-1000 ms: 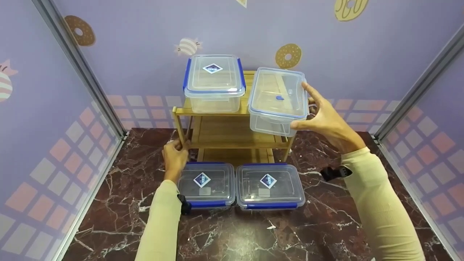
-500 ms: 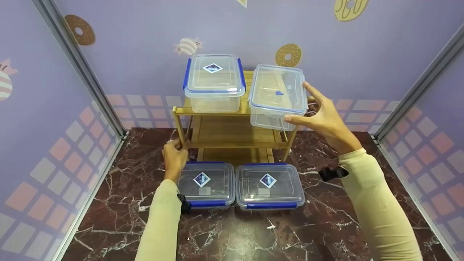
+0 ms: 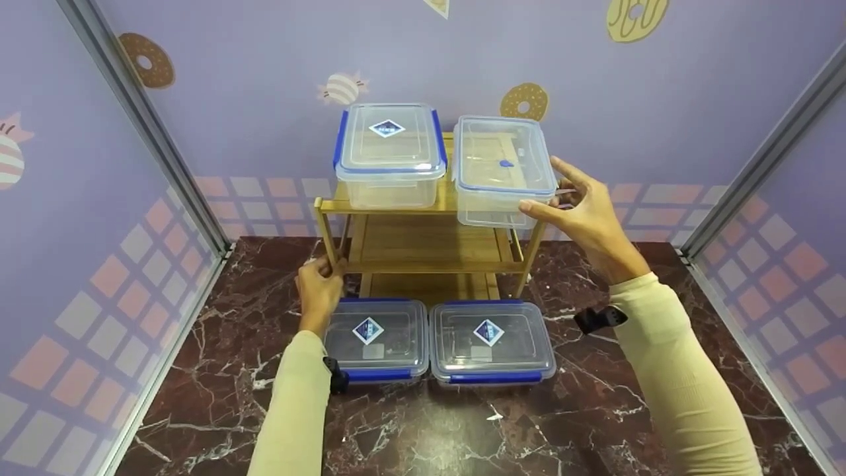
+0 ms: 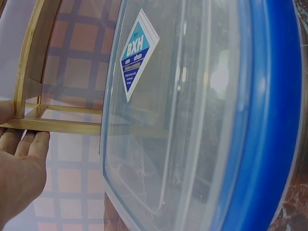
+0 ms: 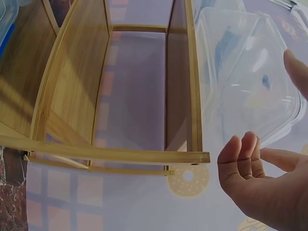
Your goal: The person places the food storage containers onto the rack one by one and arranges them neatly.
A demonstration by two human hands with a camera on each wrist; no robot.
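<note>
My left hand grips the left front upright of a wooden tiered shelf; in the left wrist view the thumb lies on one side of the wood and the fingers on the other. My right hand holds a clear lidded food container at its right side, thumb near the front corner. That container has a small blue tab on its lid and stands at the right of the top tier, overlapping the front edge; whether its base touches the wood cannot be told. Beside it, a blue-clipped container sits on the top tier.
Two flat blue-clipped containers, a left one and a right one, lie side by side in front of the shelf on the dark marbled surface. Patterned purple panels enclose the back and both sides.
The right hand has raised the clear container slightly and moved it back and a little left, turning it straighter to the shelf. My left hand keeps its place on the upright.
</note>
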